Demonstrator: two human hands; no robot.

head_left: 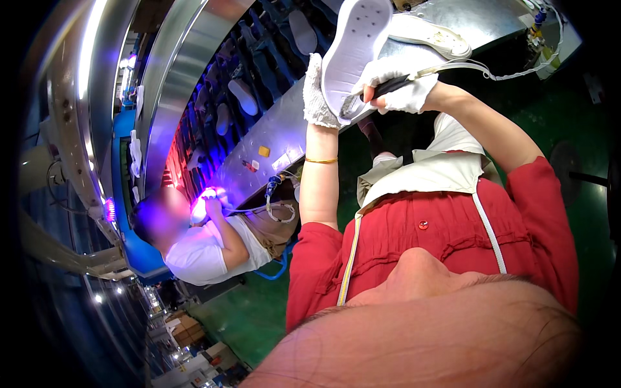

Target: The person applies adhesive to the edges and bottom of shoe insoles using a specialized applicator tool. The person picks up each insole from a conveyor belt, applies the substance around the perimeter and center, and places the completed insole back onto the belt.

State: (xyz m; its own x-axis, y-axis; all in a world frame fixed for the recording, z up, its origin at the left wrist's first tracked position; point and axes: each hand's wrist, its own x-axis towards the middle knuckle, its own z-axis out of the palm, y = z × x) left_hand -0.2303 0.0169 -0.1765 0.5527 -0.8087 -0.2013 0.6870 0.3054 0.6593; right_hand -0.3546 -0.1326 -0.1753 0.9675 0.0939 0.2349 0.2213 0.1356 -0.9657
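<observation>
A white shoe sole (354, 50) with small dark holes near one end is held up at the metal bench. My left hand (319, 94), in a white knit glove, grips its left edge and lower end. In my right hand (404, 92), partly gloved with bare fingertips, is a brush (392, 85) with a black handle. Its bristles touch the sole's near end. From the handle's back, a thin white tube runs off to the right. Just behind my right hand, a cream canvas shoe (430, 35) lies on its side on the bench.
Left of the metal bench (259, 143), a conveyor rack (249, 64) carries several soles. A yellow block (264, 151) lies on the bench. Another person (217, 242) works at lower left under purple light. Tube fittings (538, 32) stand at far right.
</observation>
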